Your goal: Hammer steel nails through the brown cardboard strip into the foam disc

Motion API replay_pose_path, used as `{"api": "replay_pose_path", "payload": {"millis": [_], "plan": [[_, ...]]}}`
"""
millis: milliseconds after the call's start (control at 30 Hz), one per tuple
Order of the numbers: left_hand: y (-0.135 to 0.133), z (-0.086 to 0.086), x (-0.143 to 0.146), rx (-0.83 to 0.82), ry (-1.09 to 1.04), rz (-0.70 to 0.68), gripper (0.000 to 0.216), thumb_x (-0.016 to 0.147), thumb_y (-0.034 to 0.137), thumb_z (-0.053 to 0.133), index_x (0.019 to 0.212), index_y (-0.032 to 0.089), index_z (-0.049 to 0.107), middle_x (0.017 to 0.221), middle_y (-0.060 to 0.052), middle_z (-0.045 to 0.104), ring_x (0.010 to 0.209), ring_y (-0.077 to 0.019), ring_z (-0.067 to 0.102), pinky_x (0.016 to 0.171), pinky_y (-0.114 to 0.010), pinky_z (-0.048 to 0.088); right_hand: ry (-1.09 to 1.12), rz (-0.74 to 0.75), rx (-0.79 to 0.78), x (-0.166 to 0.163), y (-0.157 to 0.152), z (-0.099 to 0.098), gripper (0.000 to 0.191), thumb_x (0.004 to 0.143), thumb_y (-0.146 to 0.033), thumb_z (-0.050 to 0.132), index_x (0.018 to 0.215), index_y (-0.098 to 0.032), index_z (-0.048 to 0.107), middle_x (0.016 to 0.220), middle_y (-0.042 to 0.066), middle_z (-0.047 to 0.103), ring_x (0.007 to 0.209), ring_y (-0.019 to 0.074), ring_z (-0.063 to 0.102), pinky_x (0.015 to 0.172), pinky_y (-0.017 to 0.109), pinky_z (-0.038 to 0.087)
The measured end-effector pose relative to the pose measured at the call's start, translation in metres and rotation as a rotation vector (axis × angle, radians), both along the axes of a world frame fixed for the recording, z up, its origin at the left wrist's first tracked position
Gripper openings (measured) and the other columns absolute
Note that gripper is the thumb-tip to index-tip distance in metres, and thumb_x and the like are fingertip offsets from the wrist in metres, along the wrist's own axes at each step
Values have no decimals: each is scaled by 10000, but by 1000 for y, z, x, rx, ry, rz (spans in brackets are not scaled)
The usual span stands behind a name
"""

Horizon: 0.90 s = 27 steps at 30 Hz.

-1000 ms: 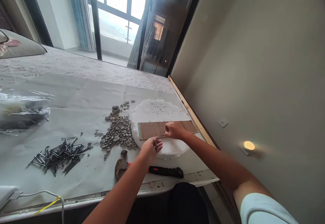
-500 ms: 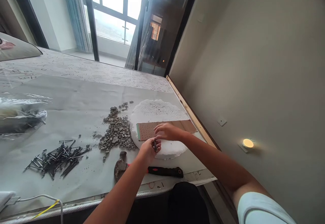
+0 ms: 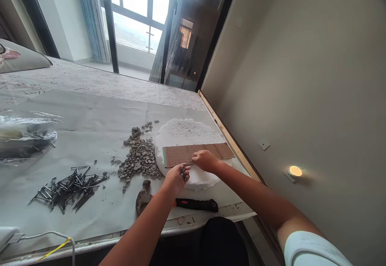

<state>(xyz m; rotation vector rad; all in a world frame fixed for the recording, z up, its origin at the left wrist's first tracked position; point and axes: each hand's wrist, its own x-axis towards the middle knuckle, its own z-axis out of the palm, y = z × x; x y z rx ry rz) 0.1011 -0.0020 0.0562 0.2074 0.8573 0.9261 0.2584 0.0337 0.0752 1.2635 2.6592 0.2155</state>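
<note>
My left hand [image 3: 177,177] is closed around a few dark nails [image 3: 183,173] just in front of a brown perforated board [image 3: 177,155]. The board has a green left end and lies across a round white foam slab [image 3: 187,131]. Over the board's front edge, my right hand [image 3: 207,161] has its fingertips pinched together; whatever they may hold is too small to make out. A claw hammer [image 3: 196,204] with a black and red handle lies below the slab, partly behind my left forearm. A pile of loose nails [image 3: 70,187] is on the sheet at the left.
Grey gravel [image 3: 140,157] is heaped against the slab's left side. A clear plastic bag [image 3: 27,137] lies at the far left. Nearer stands a white plug with a cable [image 3: 51,233]. A wooden rail [image 3: 229,133] runs along the wall on the right.
My right hand has moved away from my left hand, a little to the right over the board, and its fingers have drawn together. My left hand stays nearly in place with the nails.
</note>
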Motion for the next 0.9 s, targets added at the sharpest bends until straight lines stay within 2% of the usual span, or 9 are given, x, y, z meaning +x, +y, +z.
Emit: {"api": "replay_pose_path", "payload": {"millis": [233,567,667,767,833,900], "plan": [[-1,2,-1,-11,-18,12,128,787,46,403,851,93,503,650,-75,587,402,-50,448,401,-172,373,-39,-17,-14,-3,0,-3,237,784,-85,401,806,-91,637,805,145,652,733,199,593,607,279,371],[-1,-1,1,-12,-15,26,102,778,48,412,814,116,479,668,-78,594,420,-55,458,425,-179,399,172,-208,13,-4,3,10,142,739,-215,501,739,-181,639,787,45,681,698,146,589,584,228,356],[-1,-2,0,-19,-22,25,105,775,45,413,805,121,479,668,-76,599,421,-57,465,431,-183,406,244,-258,17,-2,6,17,133,728,-224,513,735,-177,637,772,40,677,677,136,580,562,218,360],[-1,-2,-1,-28,-29,11,75,771,61,444,792,118,486,667,-77,605,420,-61,474,426,-185,404,330,-308,31,1,8,32,183,752,-221,478,818,-153,635,804,61,676,703,135,584,571,214,389],[0,-1,-1,-38,-25,1,48,765,72,468,776,111,494,656,-79,603,439,-74,503,438,-193,418,465,-265,-74,-1,8,42,196,752,-215,481,846,-143,636,837,66,679,737,130,596,603,212,422],[1,-1,0,-43,-35,-8,45,763,72,471,757,102,504,628,-76,594,476,-95,540,465,-202,441,598,-140,-266,-7,5,49,164,729,-202,516,806,-146,649,919,67,678,807,127,606,660,209,450]]}}
